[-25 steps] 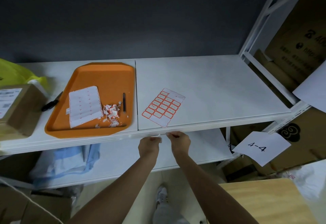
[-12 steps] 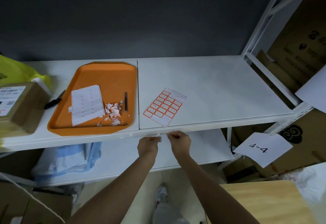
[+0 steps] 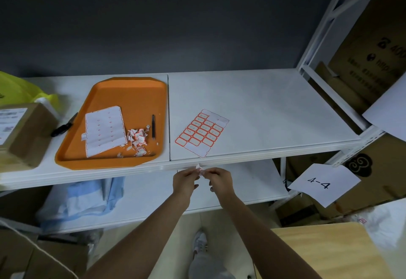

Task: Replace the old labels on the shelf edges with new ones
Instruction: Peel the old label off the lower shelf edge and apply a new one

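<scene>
The left hand [image 3: 184, 183] and the right hand [image 3: 220, 182] meet just below the shelf edge [image 3: 263, 154]. Their fingers are curled, and the fingertips of both pinch a small crumpled white old label [image 3: 200, 168] between them. Two hands on so small a scrap suggests it tears easily and is being worked off bit by bit. Whether a corner is stuck to the edge cannot be told, since the top of the scrap sits right against the lip.

At twelve o'clock from the hands, near the front of the shelf, lies the sheet of new labels [image 3: 201, 133]. It has red borders and some spaces already bare, and it is probably kept there so the next one is a short reach away.

At ten o'clock sits an orange tray [image 3: 131, 94] holding an empty backing sheet [image 3: 104, 130], a heap of torn scraps [image 3: 137, 139] and a pen [image 3: 153, 125]. It looks like the place for waste, which is likely where this scrap belongs. That keeps litter off the shelf and the pen handy for writing.

At three o'clock a paper sign reading 4-4 [image 3: 320, 184] hangs from the frame.

The step in hand looks like removal, with the fresh label not yet picked.
</scene>
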Tool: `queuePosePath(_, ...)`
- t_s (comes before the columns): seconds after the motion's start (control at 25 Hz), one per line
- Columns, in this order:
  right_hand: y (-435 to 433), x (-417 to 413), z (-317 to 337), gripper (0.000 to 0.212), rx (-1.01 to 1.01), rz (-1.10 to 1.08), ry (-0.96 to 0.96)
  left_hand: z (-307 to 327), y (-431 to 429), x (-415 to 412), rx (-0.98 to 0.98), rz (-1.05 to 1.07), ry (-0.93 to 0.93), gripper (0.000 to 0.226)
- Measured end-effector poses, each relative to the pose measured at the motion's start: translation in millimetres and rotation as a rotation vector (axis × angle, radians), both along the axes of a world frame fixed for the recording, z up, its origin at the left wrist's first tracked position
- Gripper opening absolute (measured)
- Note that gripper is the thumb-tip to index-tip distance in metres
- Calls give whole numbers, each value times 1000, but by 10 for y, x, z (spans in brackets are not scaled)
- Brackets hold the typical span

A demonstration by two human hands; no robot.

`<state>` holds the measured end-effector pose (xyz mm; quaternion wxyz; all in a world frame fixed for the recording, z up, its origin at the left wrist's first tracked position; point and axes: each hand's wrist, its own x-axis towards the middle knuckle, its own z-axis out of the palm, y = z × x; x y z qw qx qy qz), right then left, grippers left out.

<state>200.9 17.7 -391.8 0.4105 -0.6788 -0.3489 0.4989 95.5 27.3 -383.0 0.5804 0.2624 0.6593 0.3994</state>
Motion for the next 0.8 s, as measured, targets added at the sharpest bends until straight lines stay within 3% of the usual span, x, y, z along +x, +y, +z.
queuePosePath(0.16,12,18,40,12,-89,12,145,7,-24,-101,29,-59,-61,21)
queuePosePath(0.28,40,-19,31,21,-100,34,106,-11,-32,-213,11,-93,-127,29)
queuePosePath(0.44,52,-109,77,15,-43,115,65,-9,-48,-369,-82,-67,-364,30)
queuePosePath(0.64,143,-363,163,17,119,315,-322,32,-55,-635,-108,-7,-484,24)
queuePosePath(0.8,261,-672,292,11,208,303,-357,158,1,-793,-92,114,-524,28)
